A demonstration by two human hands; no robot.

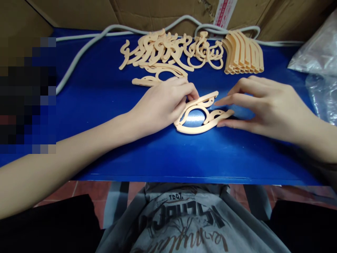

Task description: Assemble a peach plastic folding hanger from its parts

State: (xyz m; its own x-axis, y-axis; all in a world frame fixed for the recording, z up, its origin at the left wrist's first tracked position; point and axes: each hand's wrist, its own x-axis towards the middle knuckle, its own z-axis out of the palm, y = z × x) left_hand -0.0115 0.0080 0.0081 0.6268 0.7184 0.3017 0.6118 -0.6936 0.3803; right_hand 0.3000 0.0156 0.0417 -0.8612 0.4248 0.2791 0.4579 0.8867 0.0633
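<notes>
A beige plastic folding hanger (196, 129) lies in front of me on the blue tabletop (147, 154), its two arms pointing right and its curved hook folded between them. My left hand (168, 100) pinches the upper arm near the joint; some of its fingertips are hidden behind the hand. At the right ends of the arms is my right hand (259, 103), thumb and fingers spread. Its thumb tip appears to touch the lower arm, while the index fingertip is close to the upper arm's end. Beyond my left hand lies another folded hanger (143, 81).
Loose beige hooks (158, 49) are heaped at the back. To their right stands a stack of curved hanger arms (243, 52). A grey cable (76, 66) runs along the back by the cardboard (158, 14). Clear plastic bags (318, 52) sit at the right.
</notes>
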